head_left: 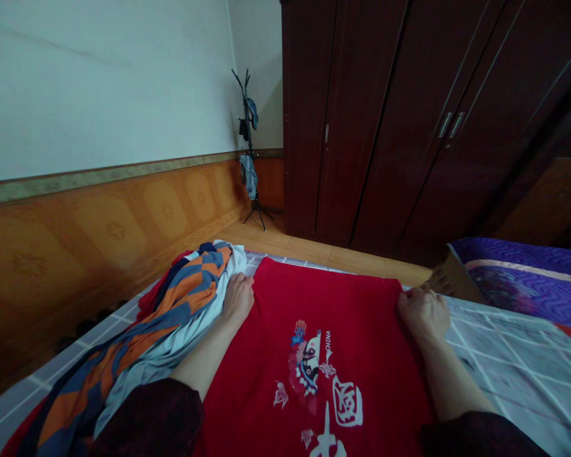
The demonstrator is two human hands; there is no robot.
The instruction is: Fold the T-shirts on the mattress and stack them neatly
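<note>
A red T-shirt [361, 317] with a printed design and white characters lies spread out flat in front of me. My left hand [239, 297] is closed on its far left edge, and my right hand [424, 312] grips the far right edge. Between the two hands the far edge of the shirt runs nearly straight. To the left of my left hand lies a heap of clothes, with an orange, blue and grey checked garment [190, 285] on top and a pale garment [171, 343] beside it. The fingertips of both hands are partly hidden.
Beneath the clothes is a surface with a grey checked cover [518, 362]. A coat rack [248, 136] stands in the far corner, next to a dark wooden wardrobe [361, 127]. At the right is a bed with a purple cover [528, 273]. A wood-panelled wall [137, 216] runs along the left.
</note>
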